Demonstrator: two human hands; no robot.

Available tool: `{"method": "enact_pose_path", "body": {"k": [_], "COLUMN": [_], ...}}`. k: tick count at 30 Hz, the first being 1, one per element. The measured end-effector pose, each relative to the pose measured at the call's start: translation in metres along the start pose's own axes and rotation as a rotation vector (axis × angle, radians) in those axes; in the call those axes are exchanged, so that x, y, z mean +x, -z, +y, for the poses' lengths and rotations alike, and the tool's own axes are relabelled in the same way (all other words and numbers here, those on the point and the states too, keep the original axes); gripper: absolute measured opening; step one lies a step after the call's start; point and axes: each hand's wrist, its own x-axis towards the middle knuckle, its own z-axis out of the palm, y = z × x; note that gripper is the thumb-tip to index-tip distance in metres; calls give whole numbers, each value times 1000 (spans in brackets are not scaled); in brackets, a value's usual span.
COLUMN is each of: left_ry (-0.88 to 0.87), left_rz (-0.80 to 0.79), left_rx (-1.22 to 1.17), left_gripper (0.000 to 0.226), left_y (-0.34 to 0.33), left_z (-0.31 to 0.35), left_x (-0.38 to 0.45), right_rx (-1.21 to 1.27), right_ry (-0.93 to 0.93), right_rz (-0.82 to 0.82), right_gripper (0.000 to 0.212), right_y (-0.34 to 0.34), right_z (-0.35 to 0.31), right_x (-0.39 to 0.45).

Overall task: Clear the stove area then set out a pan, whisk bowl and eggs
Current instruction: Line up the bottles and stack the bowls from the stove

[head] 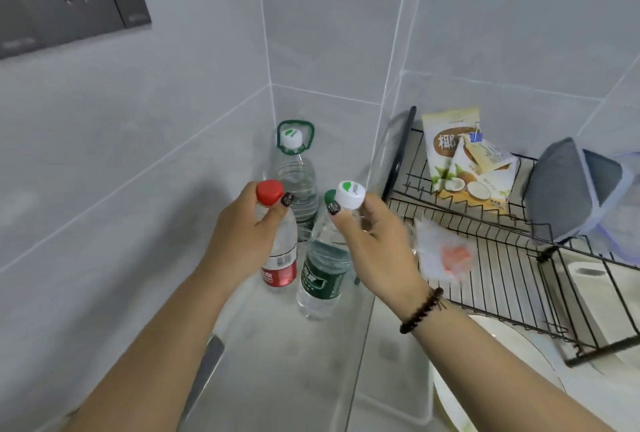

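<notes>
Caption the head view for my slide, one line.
Left hand grips a red-capped bottle, right hand a white-capped bottle, in a tiled counter corner beside a wire dish rack.

On my feed the one clear character is a large white "椰" on the brown oval of the cream-and-green coconut snack packet [450, 151] propped in the black wire rack [502, 251]; a blue clip hides the character after it. The white screw cap with a green leaf mark [351, 194] carries small upright lettering I cannot make out. The red label of the clear plastic bottle [278, 274] and the dark green label of the neighbouring clear bottle [320, 281] show print and a barcode, all too blurred to read.
</notes>
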Motion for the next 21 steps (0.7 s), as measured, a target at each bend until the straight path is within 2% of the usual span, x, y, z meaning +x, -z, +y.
{"method": "enact_pose_path", "body": {"k": [2,7,12,21], "left_ry": [27,34,57,52], "left_rz": [3,43,28,-40], "left_rx": [-10,53,85,74], "left_gripper": [21,24,20,22], "left_y": [-9,-28,-36,-41], "left_z": [-12,-42,-61,-79], "left_x": [7,24,32,44], "right_rx": [-95,-158,-152,-147], "right_ry": [-16,-117,-138,-149], "right_rz": [-6,-46,-29,-27], "right_gripper": [20,21,31,33], "right_y": [-16,-42,-56,-67], "right_z": [17,54,70,85], "right_x": [10,30,39,43]}}
